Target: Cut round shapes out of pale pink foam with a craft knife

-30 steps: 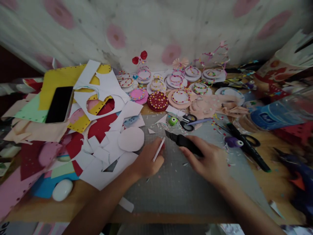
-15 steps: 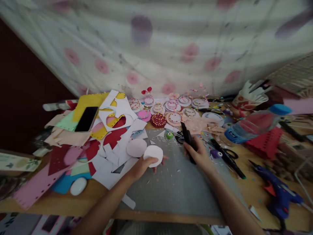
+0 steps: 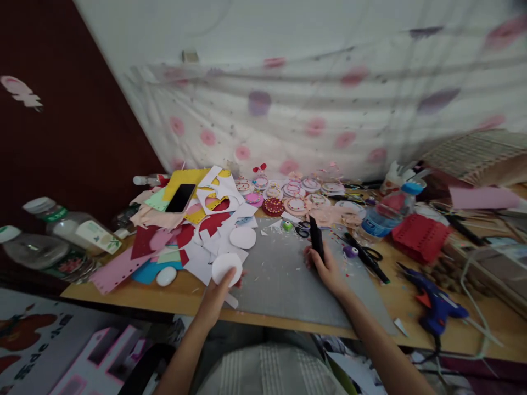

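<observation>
My left hand [image 3: 220, 293] is closed on a white paper disc [image 3: 226, 269], thumb on top, near the front edge of the table. Another white disc [image 3: 242, 237] lies on the white paper scraps [image 3: 214, 244] just beyond it. My right hand [image 3: 327, 269] is wrapped round a black utility knife [image 3: 316, 236], held upright-tilted over the grey cutting mat [image 3: 280, 280]. Scissors [image 3: 303, 228] and a small green eye-shaped piece [image 3: 287, 225] lie at the mat's far side. A purple eye-shaped piece [image 3: 350, 251] sits right of my right hand.
Several decorated round pieces [image 3: 273, 206] stand along the back. Left are a phone [image 3: 181, 197], coloured sheets [image 3: 154, 244] and a white oval object [image 3: 167, 276]. Right are a water bottle [image 3: 387, 214], a black pen [image 3: 373, 263], a red box [image 3: 420, 238] and a blue glue gun [image 3: 432, 302].
The camera view has tilted and pulled back, showing more of the room and my lap. My left hand has drawn the white disc back toward the table's front edge; the right hand keeps the knife.
</observation>
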Tool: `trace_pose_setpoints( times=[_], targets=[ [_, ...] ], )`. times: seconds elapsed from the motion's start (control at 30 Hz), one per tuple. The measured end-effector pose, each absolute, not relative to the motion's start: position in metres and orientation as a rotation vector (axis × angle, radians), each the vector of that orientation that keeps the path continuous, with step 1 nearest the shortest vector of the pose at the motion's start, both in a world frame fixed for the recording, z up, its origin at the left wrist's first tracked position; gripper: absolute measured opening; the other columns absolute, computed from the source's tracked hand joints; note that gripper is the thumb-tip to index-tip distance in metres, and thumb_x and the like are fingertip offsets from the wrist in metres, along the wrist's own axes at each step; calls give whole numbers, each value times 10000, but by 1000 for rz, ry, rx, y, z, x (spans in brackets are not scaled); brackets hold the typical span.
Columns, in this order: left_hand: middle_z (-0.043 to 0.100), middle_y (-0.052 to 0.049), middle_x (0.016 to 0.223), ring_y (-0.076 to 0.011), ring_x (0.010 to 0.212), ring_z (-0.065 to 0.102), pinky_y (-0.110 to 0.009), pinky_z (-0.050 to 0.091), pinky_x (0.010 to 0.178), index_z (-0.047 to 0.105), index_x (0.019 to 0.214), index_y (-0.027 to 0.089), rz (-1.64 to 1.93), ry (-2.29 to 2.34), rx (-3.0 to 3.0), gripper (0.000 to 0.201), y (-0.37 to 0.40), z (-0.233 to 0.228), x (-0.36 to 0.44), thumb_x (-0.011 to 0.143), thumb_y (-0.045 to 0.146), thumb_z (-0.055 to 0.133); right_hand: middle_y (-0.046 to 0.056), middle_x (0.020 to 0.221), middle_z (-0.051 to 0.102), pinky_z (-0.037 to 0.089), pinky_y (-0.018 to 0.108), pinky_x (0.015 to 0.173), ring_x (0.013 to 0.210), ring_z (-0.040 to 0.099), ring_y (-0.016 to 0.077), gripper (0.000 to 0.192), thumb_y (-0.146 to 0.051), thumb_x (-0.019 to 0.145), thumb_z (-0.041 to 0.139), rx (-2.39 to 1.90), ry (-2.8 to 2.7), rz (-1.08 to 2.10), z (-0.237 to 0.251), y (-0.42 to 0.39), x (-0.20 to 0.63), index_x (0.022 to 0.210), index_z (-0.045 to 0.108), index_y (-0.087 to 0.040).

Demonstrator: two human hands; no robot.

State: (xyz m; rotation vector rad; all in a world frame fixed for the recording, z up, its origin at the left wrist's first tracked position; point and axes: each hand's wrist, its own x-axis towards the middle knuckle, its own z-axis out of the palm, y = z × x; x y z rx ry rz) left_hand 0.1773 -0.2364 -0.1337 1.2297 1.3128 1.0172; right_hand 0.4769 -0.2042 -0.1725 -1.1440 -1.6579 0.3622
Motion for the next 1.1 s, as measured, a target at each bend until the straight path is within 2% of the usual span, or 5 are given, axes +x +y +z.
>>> trace_pose_setpoints(
  times=[0.17,0.27,0.37,0.5,1.1],
  targets=[
    [644,-28,721,-153,612,557,-284,491,615,694,1048,125,1032,1426,1382,440,-244,-134,162,812,481,587,30,881,625,516,267,594,609,590,125,334,-376,966,434,-1107,-1439,666,-185,-199,481,1228,404,-171],
    [619,-7,654,-163,609,559,-285,479,622,702,863,155,1031,1470,1515,286,-241,-130,153,789,415,609,27,906,620,516,285,605,634,588,131,386,-409,918,515,-1073,-1327,797,-189,-196,485,1219,420,-187],
    [679,-30,751,-196,729,630,-300,504,712,691,804,177,1031,1493,1635,233,-235,-131,147,786,383,584,14,895,625,500,285,591,627,574,132,359,-401,882,567,-1048,-1214,894,-192,-196,489,1174,469,-218],
    [721,-84,994,-245,954,661,-347,518,840,674,998,162,1030,1557,1751,318,-226,-138,149,822,383,528,-12,821,615,464,266,558,591,542,122,275,-364,851,602,-1033,-1057,976,-194,-196,491,1089,531,-247],
    [638,-98,915,-215,859,605,-338,510,759,636,952,133,572,1525,2535,227,-195,-145,269,893,45,436,-44,711,596,408,242,520,552,511,100,317,-301,715,724,-997,-730,1065,-183,-198,490,988,583,-224]
  ],
)
